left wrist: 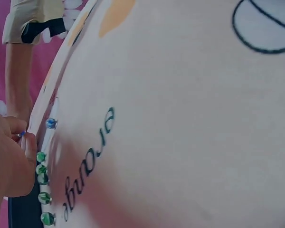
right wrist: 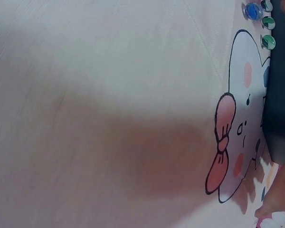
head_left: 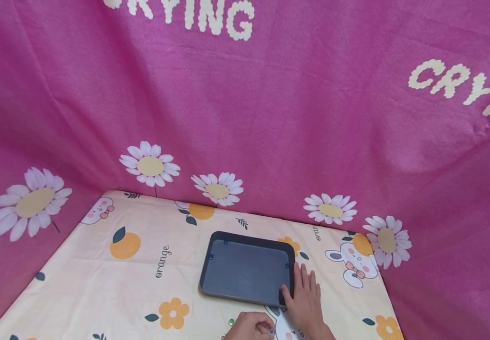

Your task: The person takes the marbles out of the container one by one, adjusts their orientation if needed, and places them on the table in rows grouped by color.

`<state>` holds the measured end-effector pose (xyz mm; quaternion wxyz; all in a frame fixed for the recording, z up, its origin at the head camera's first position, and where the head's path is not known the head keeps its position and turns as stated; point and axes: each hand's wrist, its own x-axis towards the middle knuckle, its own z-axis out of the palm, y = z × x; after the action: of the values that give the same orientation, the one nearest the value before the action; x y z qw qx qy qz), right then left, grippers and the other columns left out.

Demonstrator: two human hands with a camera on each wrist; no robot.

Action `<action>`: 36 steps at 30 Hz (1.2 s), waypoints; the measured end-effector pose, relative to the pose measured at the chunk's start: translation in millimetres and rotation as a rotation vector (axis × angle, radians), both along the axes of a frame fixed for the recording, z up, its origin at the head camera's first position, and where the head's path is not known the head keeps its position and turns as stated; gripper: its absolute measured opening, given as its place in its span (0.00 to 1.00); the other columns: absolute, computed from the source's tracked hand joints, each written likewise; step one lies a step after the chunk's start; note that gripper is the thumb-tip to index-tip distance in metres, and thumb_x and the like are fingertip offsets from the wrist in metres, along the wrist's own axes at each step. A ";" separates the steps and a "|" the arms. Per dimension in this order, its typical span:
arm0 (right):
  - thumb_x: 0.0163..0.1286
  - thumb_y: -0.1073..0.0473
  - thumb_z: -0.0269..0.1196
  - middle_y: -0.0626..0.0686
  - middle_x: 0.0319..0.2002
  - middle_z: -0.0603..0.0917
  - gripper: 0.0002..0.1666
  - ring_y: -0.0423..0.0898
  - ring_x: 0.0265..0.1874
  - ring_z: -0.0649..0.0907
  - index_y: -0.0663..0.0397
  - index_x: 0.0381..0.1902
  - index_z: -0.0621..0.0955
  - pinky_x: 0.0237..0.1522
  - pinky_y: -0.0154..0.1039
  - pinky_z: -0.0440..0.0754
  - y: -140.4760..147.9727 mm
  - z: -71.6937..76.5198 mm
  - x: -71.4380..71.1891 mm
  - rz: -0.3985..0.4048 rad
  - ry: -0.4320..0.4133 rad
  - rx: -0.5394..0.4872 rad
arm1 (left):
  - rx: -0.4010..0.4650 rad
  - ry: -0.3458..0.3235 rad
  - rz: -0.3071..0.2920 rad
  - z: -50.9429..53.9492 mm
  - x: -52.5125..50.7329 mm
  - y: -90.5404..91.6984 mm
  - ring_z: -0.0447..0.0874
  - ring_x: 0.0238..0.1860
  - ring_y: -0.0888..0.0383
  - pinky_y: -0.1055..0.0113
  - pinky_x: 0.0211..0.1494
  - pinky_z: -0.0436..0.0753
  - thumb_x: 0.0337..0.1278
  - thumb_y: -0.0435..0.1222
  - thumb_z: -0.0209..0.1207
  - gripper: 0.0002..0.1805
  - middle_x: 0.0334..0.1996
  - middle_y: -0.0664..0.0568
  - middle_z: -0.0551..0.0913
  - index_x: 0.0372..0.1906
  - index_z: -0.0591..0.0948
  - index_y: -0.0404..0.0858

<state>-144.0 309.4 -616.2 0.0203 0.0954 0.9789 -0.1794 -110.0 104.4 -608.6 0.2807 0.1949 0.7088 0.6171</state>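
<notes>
Tray (head_left: 245,269), dark grey and shallow, sits on a patterned tablecloth (head_left: 138,293) as a person works over it with two bare hands. The left hand (head_left: 249,327), in front of the tray's near side, pinches a small blue marble (left wrist: 22,134) between thumb and finger in a narrow grip. The right hand (head_left: 305,302) lies spread against the tray's right end, fingers straight, thumb over the near right corner, gripping no marble. Three dark blue marbles (head_left: 225,242) rest inside the tray: one by the far wall toward the left, one at the left wall, one at the right wall near the right fingertips. Five green marbles (left wrist: 44,198) form a rough line on the cloth in the left wrist view, with a second blue marble (left wrist: 51,123) near the pinching fingers. Oranges (head_left: 125,245), flowers and rabbits decorate the tablecloth; behind it hangs a magenta cloth (head_left: 270,94) printed with white daisies (head_left: 150,165) and pale block letters (head_left: 239,21).
</notes>
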 end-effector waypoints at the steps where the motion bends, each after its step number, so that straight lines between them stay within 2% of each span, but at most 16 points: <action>1: 0.73 0.40 0.54 0.67 0.77 0.48 0.48 0.71 0.74 0.44 0.57 0.79 0.50 0.69 0.70 0.42 -0.2 0.0 0.0 -0.002 -0.002 -0.004 | -0.001 0.012 -0.008 -2.5 0.5 -0.9 0.81 0.27 0.67 0.72 0.35 0.79 0.55 0.26 0.66 0.04 0.26 0.58 0.84 0.35 0.86 0.35; 5: 0.73 0.41 0.55 0.68 0.77 0.48 0.48 0.71 0.74 0.45 0.58 0.79 0.51 0.68 0.71 0.42 -0.7 -0.5 -0.2 -0.005 0.007 -0.008 | -0.011 0.047 -0.044 -10.7 1.0 -4.1 0.80 0.28 0.69 0.72 0.36 0.79 0.55 0.26 0.65 0.04 0.26 0.58 0.84 0.36 0.86 0.33; 9: 0.72 0.41 0.56 0.68 0.77 0.49 0.48 0.71 0.74 0.46 0.57 0.79 0.52 0.68 0.71 0.43 -1.0 -1.3 -0.5 -0.003 0.020 -0.009 | -0.047 0.077 -0.055 -15.6 1.6 -5.3 0.80 0.29 0.70 0.72 0.37 0.79 0.55 0.27 0.65 0.04 0.26 0.58 0.84 0.36 0.86 0.33; 14: 0.73 0.40 0.55 0.67 0.77 0.49 0.48 0.71 0.74 0.45 0.57 0.79 0.51 0.69 0.71 0.42 -0.2 -1.8 -0.6 -0.004 0.014 -0.009 | -0.075 0.172 -0.084 -21.3 3.0 -5.1 0.80 0.29 0.72 0.74 0.38 0.79 0.54 0.28 0.66 0.05 0.27 0.55 0.86 0.36 0.86 0.31; 22: 0.73 0.40 0.54 0.67 0.77 0.48 0.48 0.71 0.74 0.45 0.57 0.79 0.50 0.69 0.71 0.42 1.0 -3.3 0.0 0.002 0.004 0.001 | -0.093 0.227 -0.087 -23.7 3.5 -3.7 0.80 0.30 0.72 0.74 0.38 0.79 0.54 0.29 0.67 0.06 0.28 0.56 0.86 0.37 0.86 0.31; 25: 0.73 0.40 0.54 0.67 0.77 0.47 0.48 0.71 0.74 0.44 0.57 0.80 0.50 0.69 0.70 0.42 1.1 -3.7 -0.2 0.001 -0.002 -0.004 | -0.102 0.278 -0.110 -24.1 3.1 -5.1 0.78 0.31 0.73 0.74 0.39 0.78 0.55 0.30 0.66 0.07 0.28 0.58 0.85 0.38 0.86 0.31; 29: 0.73 0.39 0.53 0.67 0.77 0.46 0.49 0.71 0.74 0.44 0.56 0.80 0.49 0.69 0.70 0.41 1.5 -3.1 -0.5 0.002 -0.011 -0.012 | -0.131 0.388 -0.152 -26.0 2.0 -7.1 0.75 0.33 0.75 0.76 0.40 0.76 0.55 0.31 0.65 0.08 0.30 0.58 0.84 0.39 0.87 0.32; 32: 0.73 0.39 0.53 0.67 0.77 0.46 0.49 0.71 0.74 0.43 0.56 0.80 0.49 0.69 0.70 0.41 1.8 -2.8 -0.5 0.003 -0.012 -0.012 | -0.150 0.430 -0.180 -27.5 1.2 -7.4 0.73 0.33 0.75 0.77 0.39 0.75 0.57 0.32 0.64 0.08 0.30 0.59 0.83 0.40 0.87 0.34; 36: 0.73 0.40 0.54 0.67 0.77 0.46 0.49 0.71 0.74 0.44 0.56 0.80 0.49 0.69 0.70 0.41 1.3 -2.6 0.3 0.005 -0.003 -0.010 | -0.139 0.401 -0.189 -29.8 0.5 -7.2 0.72 0.32 0.75 0.76 0.38 0.76 0.58 0.32 0.64 0.07 0.30 0.61 0.82 0.41 0.87 0.34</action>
<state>-143.7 310.7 -618.8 0.0228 0.0930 0.9782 -0.1840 -109.5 97.1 -638.4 0.2034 0.3594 0.7698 0.4867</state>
